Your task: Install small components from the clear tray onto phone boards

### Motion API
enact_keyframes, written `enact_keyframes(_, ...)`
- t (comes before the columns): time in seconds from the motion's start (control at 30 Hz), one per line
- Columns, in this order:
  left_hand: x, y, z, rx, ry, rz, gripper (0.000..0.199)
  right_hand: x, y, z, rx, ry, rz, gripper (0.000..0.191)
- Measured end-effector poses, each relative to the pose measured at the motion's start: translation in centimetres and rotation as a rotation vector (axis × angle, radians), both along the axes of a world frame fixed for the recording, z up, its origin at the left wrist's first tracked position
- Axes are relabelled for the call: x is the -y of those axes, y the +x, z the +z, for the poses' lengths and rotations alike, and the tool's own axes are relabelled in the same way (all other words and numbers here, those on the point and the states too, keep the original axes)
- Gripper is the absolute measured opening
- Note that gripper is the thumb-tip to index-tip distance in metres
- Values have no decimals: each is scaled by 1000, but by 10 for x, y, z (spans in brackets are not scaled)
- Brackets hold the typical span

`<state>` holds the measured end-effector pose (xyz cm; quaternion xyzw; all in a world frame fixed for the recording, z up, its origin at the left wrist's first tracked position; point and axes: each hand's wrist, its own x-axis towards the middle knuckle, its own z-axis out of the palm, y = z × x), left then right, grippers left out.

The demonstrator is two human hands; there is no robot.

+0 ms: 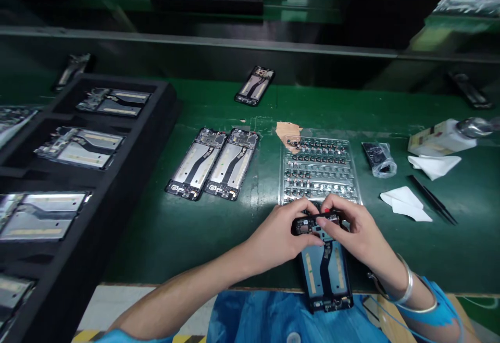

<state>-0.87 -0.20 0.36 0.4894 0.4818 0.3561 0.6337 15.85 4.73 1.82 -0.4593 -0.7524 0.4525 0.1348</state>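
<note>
An opened phone body (323, 270) is held at the bench's front edge, its lower end jutting toward my lap. My left hand (279, 231) grips its upper left side, thumb lying on the inner face. From the other side my right hand (353, 225) pinches the top edge, with its thumb across the upper circuit area. Just beyond my fingers lies a clear plastic tray (320, 168) with rows of small electronic parts. Two more opened phone bodies, one left (197, 164) and one right (233, 164), lie side by side left of the tray.
A black foam tray (150, 139) with several phone bodies takes up the left side. Another phone body (254, 85) lies at the back. On the right are a white bottle (441, 137), black tweezers (433, 200), white wipes (406, 205) and a small plastic bag (378, 159).
</note>
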Motion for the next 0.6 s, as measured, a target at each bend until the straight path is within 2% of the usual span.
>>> enact_keyframes(0.17,-2,0,1,-31,33,-32,25,-2,2,-3,-91,-59,38,20)
enact_keyframes(0.43,-1,0,-1,-31,24,-31,25,-1,4,-4,-31,12,54,15)
enact_keyframes(0.6,-3,-5,1,7,66,-67,9,-1,5,-5,-56,14,31,15)
